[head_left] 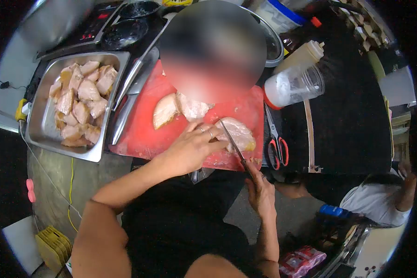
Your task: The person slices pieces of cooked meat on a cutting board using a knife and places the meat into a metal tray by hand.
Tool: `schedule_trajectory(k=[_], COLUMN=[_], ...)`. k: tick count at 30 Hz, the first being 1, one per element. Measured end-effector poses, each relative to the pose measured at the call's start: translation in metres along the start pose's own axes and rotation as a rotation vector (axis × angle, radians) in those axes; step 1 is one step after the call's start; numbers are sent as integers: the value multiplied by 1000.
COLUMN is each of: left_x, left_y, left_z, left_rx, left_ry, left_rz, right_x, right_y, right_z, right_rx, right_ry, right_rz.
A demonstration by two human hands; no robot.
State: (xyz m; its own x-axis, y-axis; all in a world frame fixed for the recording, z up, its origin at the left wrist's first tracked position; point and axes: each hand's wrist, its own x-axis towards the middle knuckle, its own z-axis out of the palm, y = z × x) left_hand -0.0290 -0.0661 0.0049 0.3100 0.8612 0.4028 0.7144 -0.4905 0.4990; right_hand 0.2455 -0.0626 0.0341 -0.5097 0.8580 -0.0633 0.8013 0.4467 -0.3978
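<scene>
My right hand is closed around the handle of a kitchen knife. The narrow blade lies across a piece of pale cooked meat near the right side of a red cutting board. With bent fingers, rings on two of them, my left hand holds the left side of that same piece. Just beyond it, another pale meat piece and a browned-edge chunk lie on the board. A blurred circle covers the board's far part.
A steel tray of meat chunks stands left, beside a large knife. Red-handled scissors, a clear plastic container and a squeeze bottle are right. A person is at the lower right.
</scene>
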Motion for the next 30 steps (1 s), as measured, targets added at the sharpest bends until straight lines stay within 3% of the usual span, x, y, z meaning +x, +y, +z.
schedule_trajectory(k=[5,8,16,22,30], left_x=[-3,-1,4,10,9], left_y=[7,9,1,-11,-8], left_z=[1,-2,-1,-6,7], left_rx=[63,53,2,34,67], left_ry=[-53,-45,-4,115,-43], left_rz=[-13,-14,18,-94,0], right_x=[-6,-11,-16,-15,-14], right_y=[-4,-14,-40,-38,-46], right_z=[2,14,26,25,20], right_rx=[8,61,150,133,123], right_ry=[9,164,125,132,55], right_rz=[40,-10,59,65,191])
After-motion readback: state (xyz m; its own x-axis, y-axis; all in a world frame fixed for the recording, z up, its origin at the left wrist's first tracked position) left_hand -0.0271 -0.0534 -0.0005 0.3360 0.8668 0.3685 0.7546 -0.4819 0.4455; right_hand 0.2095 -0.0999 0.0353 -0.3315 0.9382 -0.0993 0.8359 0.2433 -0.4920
